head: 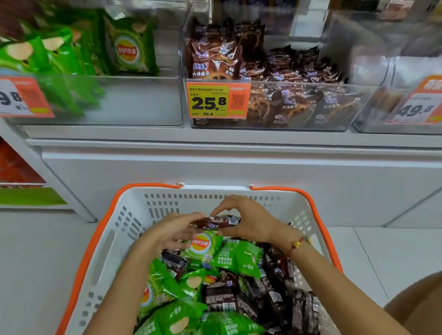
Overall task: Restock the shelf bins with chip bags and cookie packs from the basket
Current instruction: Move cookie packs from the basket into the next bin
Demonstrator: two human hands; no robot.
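White shelf unit point(239, 150) carrying clear plastic bins. The left clear bin point(133, 105) holds green chip bags at its left side and rear, with bare floor in front and to the right; the middle clear bin point(353, 102), behind the orange-and-yellow price tag marked 25.8 point(218, 100), holds dark brown cookie packs, stacked high at left and lower at right.

White perforated plastic basket with orange rim and handles point(145, 210), standing on the floor just before the shelf unit, filled with mixed green chip bags point(170, 323) and dark brown cookie packs point(220, 294).

Left hand point(167, 232) and right hand point(246, 220), both above the far end of the basket, together pinching one dark brown cookie pack point(215, 222) between thumb and fingertips, one hand at each end. The pack is lifted clear of the pile.

Step in hand, as judged: pick-up of a cookie pack, with much stock left in the basket. The next move calls for raising the pack over the front wall of the middle bin and laying it in the lower right portion, label aligned with its neighbours.
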